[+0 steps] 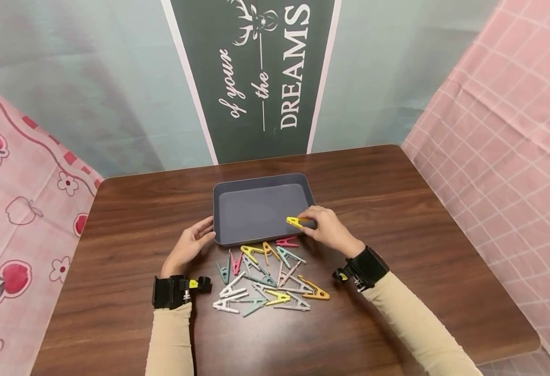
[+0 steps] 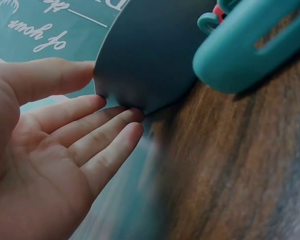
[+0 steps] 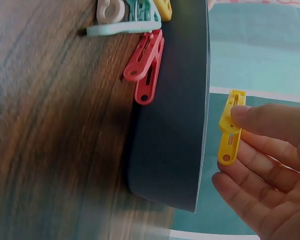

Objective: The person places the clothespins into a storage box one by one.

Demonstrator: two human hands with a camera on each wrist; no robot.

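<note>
A shallow dark grey tray lies on the wooden table, with nothing inside it in the head view. Over its front right corner, my right hand pinches a yellow clothespin. The right wrist view shows that yellow clothespin between thumb and fingers, beyond the tray's rim. My left hand touches the tray's left side near the front corner. In the left wrist view its extended fingers meet the tray's outer wall. Near the tray's front edge lies a red clothespin.
Several clothespins in white, teal, yellow, pink and orange lie in a loose pile in front of the tray, among them an orange clothespin at the right. Behind the wooden table hangs a curtain with a dark printed panel.
</note>
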